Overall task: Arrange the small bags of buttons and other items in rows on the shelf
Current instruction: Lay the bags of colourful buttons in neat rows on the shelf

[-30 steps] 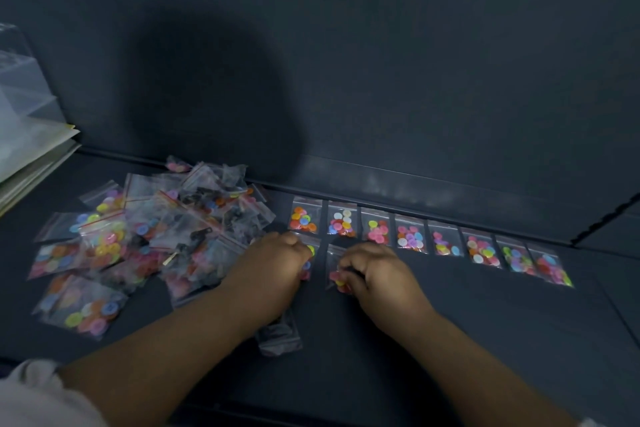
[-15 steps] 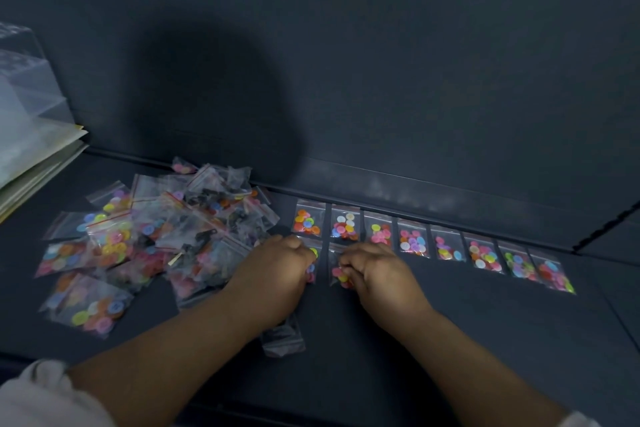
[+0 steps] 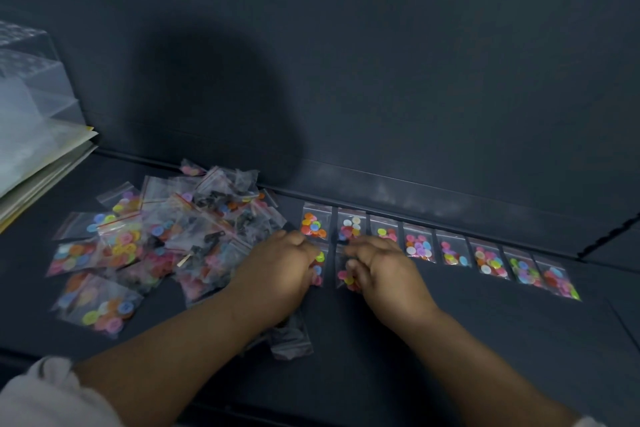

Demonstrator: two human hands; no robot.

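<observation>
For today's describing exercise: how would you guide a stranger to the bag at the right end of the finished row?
On the dark shelf, find the row of small clear button bags along the back edge. Follow it right, away from the loose heap, to the last bag. It has no neighbour to its right and holds mostly red and pink buttons.

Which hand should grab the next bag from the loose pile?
Left. The left hand lies beside the loose pile; the right hand is farther off, on a second-row bag.

Multicoloured buttons [image 3: 313, 225] in clear bags [image 3: 419, 245]; dark grey shelf [image 3: 485, 340].
</observation>
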